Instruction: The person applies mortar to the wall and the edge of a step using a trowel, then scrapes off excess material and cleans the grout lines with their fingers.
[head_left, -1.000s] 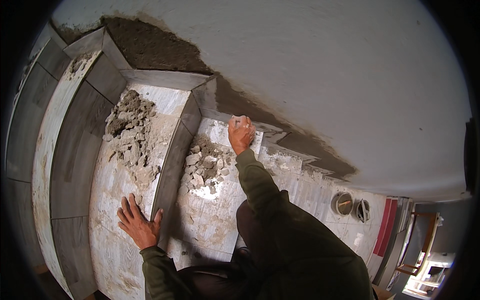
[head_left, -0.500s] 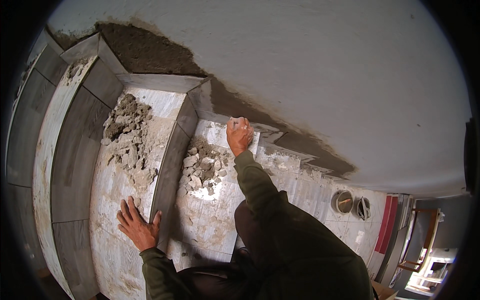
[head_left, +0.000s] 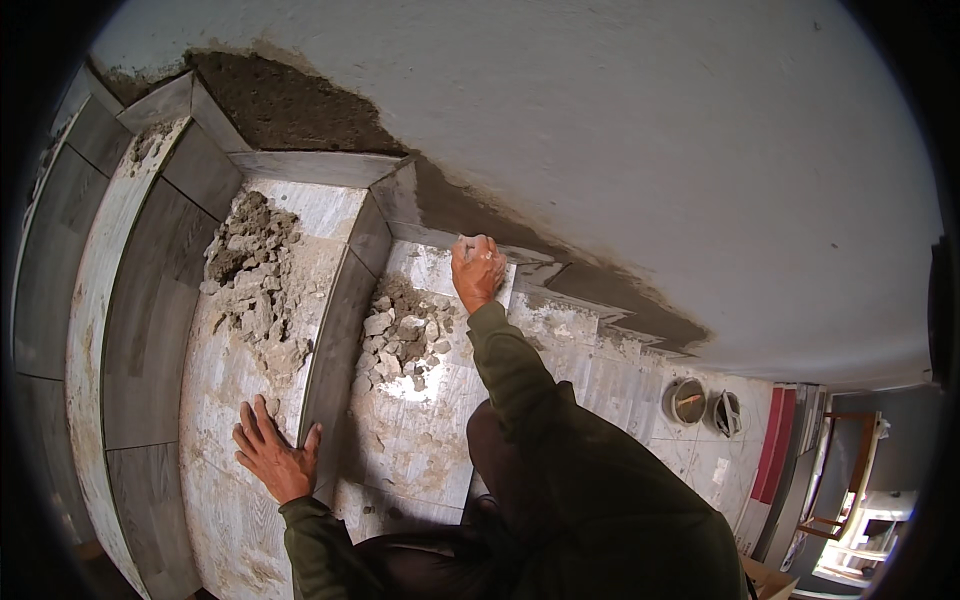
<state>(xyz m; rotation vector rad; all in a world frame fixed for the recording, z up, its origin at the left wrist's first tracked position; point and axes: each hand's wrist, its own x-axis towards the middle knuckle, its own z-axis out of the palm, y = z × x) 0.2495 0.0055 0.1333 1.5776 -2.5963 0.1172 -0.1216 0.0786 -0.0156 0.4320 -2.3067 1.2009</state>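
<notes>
My left hand [head_left: 277, 455] lies with its fingers spread on a dusty wood-look stair tread [head_left: 225, 400], the thumb at the tread's front edge. Farther out, my right hand [head_left: 478, 272] is closed near the skirting tiles [head_left: 422, 233] at the foot of the wall. Whatever its fingers hold is hidden by the hand. On the step beside it lies a heap of broken mortar lumps [head_left: 400, 340]. Another mortar heap [head_left: 258, 270] covers part of the step to the left, beyond my left hand.
A grey wall [head_left: 650, 150] rises along the stairs, with rough dark patches [head_left: 295, 105] and smoother damp mortar [head_left: 470, 205] above the skirting. At the right stand a bucket [head_left: 685, 400] and a second bucket [head_left: 726, 414]. More tiled steps [head_left: 140, 310] go up at the left.
Both hands keep nearly the same place and pose. The view has shifted very slightly.
</notes>
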